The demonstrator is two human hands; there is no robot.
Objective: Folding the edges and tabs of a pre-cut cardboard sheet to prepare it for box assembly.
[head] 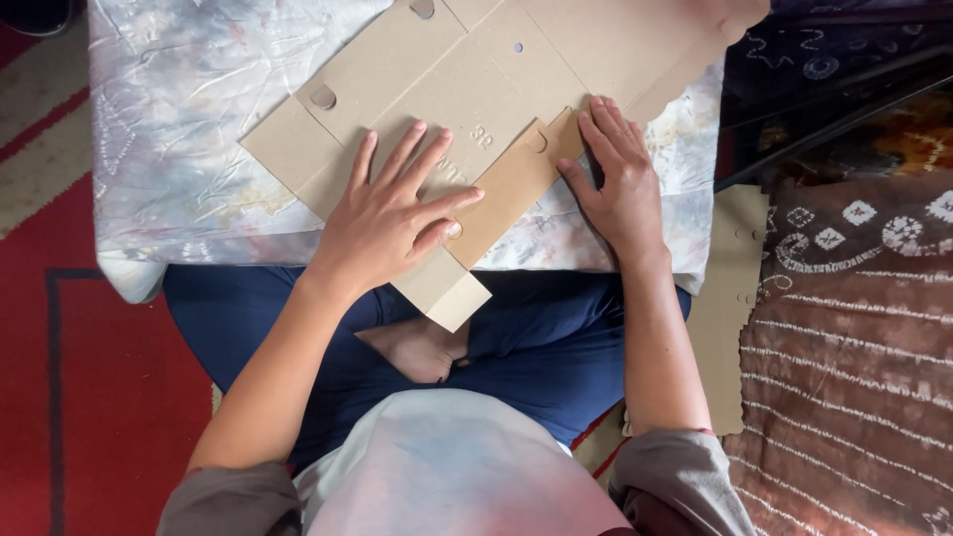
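Left hand (392, 213) is pressing flat, fingers spread, pinning the flat cardboard box blank (467, 109) on the cloth-covered tabletop (179, 119). Right hand (617, 177), fingers together, is bearing down on a flap (516, 179), keeping its crease flat; neither is pinching anything.

Left table cloth (169, 129) free for passing; flat cardboard blank (476, 89) fills centre; dark fabric (844, 89) crowds right edge.

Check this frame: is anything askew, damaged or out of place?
Nothing looks damaged. The flat cardboard blank lies skewed on the cloth-covered table, one flap overhanging the near edge above the lap. Both hands, left and right, press it flat.
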